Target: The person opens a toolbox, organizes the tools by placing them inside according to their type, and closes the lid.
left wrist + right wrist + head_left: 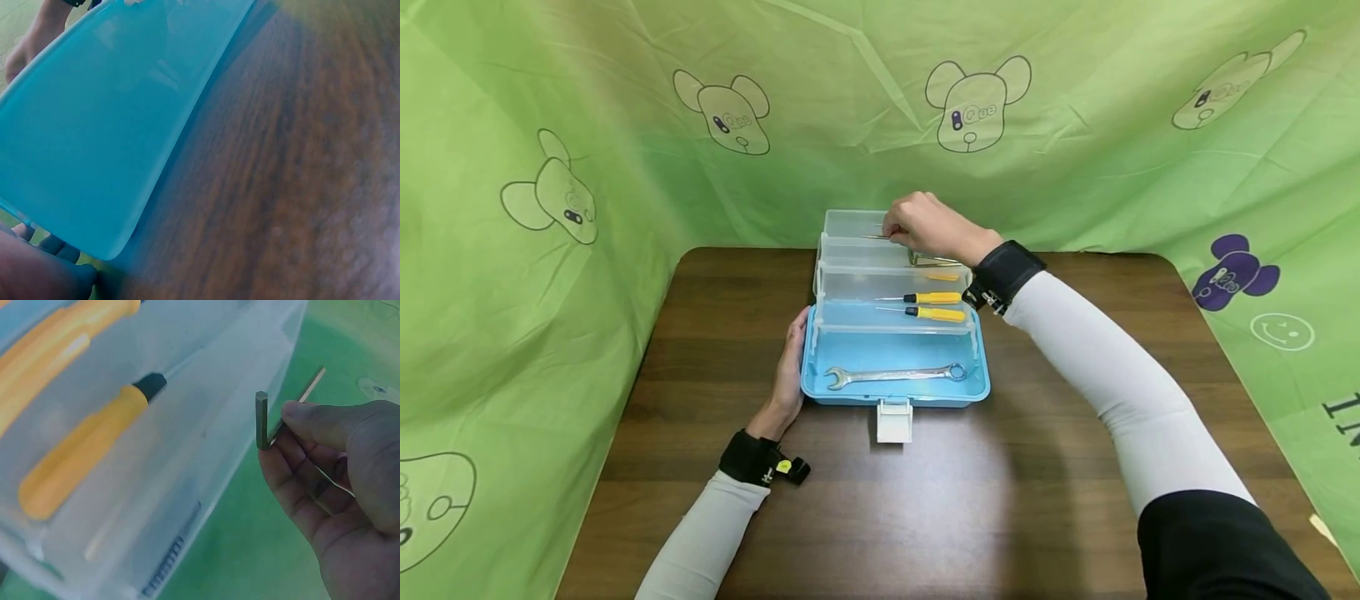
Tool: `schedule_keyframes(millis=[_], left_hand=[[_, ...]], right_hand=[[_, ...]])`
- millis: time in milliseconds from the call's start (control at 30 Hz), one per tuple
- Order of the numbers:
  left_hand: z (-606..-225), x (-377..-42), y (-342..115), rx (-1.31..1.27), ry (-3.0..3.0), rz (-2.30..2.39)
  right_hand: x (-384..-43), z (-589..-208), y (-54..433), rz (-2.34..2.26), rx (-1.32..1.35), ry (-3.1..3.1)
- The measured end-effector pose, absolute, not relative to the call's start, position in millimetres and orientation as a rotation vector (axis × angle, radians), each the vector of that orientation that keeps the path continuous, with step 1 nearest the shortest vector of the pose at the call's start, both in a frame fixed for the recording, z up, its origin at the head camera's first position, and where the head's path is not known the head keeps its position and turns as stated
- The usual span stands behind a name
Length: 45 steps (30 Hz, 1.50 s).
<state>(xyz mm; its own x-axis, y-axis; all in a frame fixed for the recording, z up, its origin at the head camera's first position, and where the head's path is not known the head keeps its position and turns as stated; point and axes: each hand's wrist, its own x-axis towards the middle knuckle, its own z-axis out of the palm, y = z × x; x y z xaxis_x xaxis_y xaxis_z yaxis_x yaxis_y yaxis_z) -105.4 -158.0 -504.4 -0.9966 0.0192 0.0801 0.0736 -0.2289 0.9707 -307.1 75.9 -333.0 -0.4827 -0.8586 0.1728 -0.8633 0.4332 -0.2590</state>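
Note:
My right hand [931,223] is over the top tray of the opened blue toolbox [850,346]. Between thumb and fingers it pinches an L-shaped hex key [262,422], its short arm pointing up in the right wrist view. Against the box's left wall lies my left hand [788,371], fingers extended along the side; the left wrist view shows only part of it. Yellow screwdrivers [937,315] rest in the clear lower tray [850,315]. A combination wrench [895,375] lies on the box floor. More brass-coloured hex keys [936,262] sit in a tray partly behind my right wrist.
The box stands near the back of a brown wooden table [962,500], its white latch [894,422] hanging toward me. A green printed cloth [850,100] hangs behind the table and along both sides.

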Motion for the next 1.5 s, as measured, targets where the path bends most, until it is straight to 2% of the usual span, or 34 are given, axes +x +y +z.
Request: schedule_keyframes(millis=[767,1067,1500], left_hand=[[-503,-107,-152,-0.1,-1.92,-2.462],[-504,-106,-154,-0.086,-1.921,-2.447],[-503,-105,-157,-0.053,-1.94,-2.44]], right_hand=[[-306,-358,72,0.427,1.647,-2.69],[-305,-346,95,0.516,1.474,-2.694],[-318,-334,159,0.556,1.185,-2.709]])
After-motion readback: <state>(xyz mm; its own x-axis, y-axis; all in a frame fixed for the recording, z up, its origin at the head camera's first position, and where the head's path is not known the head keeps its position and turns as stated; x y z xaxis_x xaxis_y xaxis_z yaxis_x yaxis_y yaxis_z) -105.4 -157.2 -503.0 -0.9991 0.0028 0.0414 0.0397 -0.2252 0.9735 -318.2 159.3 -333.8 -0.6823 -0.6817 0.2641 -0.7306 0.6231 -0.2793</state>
